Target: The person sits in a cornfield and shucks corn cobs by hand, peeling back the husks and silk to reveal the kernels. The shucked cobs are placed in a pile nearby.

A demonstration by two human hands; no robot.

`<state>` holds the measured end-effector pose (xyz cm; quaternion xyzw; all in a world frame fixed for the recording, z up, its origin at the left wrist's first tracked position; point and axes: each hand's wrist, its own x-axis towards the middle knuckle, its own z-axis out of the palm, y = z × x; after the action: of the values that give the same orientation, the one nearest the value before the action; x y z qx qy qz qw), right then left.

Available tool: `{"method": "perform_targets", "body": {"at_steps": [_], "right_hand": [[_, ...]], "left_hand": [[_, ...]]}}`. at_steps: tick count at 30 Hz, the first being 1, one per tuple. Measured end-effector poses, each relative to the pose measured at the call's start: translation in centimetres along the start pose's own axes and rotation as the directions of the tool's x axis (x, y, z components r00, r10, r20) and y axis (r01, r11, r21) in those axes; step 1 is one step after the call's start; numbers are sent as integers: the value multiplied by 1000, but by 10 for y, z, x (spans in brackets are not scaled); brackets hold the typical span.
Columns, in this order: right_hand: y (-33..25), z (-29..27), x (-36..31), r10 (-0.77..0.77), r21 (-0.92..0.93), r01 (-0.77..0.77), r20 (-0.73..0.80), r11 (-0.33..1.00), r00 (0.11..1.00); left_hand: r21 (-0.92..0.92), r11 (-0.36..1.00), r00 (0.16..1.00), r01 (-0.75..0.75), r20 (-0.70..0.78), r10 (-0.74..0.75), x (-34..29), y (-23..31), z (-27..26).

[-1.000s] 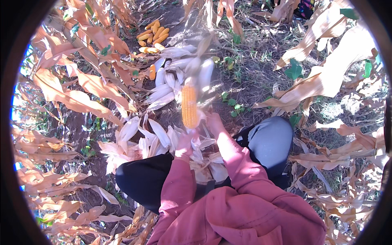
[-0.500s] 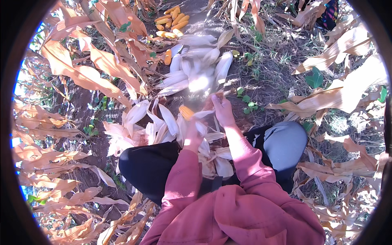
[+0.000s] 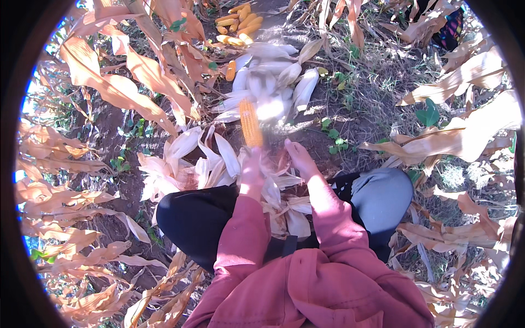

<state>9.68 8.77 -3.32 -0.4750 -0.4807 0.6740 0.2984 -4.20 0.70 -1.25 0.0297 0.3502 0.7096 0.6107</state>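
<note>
My left hand (image 3: 252, 168) is closed around the lower end of a bare corn cob (image 3: 251, 124), yellow-orange with its kernels showing. The cob points away from me, tilted slightly left. Beside it, a short distance to the right, is my right hand (image 3: 299, 157), seen edge-on with the thumb side up and most fingers hidden. A brownish tuft of husk or silk (image 3: 283, 160) shows next to its inner side; whether the hand grips it is unclear. Under and around both hands lie loose pale husks (image 3: 272, 191).
Ahead lies a pile of corn ears in pale husks (image 3: 268, 90), partly blurred by glare. Beyond it is a heap of bare yellow cobs (image 3: 239, 24), with a single cob (image 3: 231, 70) nearer. Peeled husks (image 3: 183, 158) lie at left. Dry corn stalks and leaves (image 3: 109, 87) flank both sides.
My left hand has swung the cob upright and forward, so more of it shows. My right hand has dropped slightly nearer, and the brown tuft no longer shows above its thumb.
</note>
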Motion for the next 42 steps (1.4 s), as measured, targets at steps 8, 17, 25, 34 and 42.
{"method": "perform_targets", "body": {"at_steps": [8,17,25,34,42], "right_hand": [[-22,22,5,-14,284,104,-300,953,954],[-22,1,-5,158,220,-147,-34,964,987],[29,-14,10,258,472,-261,72,842,963],[130,-42,8,343,-257,-420,-295,870,892],[152,-26,0,432,-159,-459,-175,874,884]], "left_hand": [[935,324,989,-145,142,34,-14,-34,16],[963,262,986,-57,95,-135,-20,-48,14],[914,302,940,-272,319,-120,-38,-66,19],[645,606,739,-466,-93,668,-16,41,15],[906,-379,94,191,367,925,-129,191,61]]}}
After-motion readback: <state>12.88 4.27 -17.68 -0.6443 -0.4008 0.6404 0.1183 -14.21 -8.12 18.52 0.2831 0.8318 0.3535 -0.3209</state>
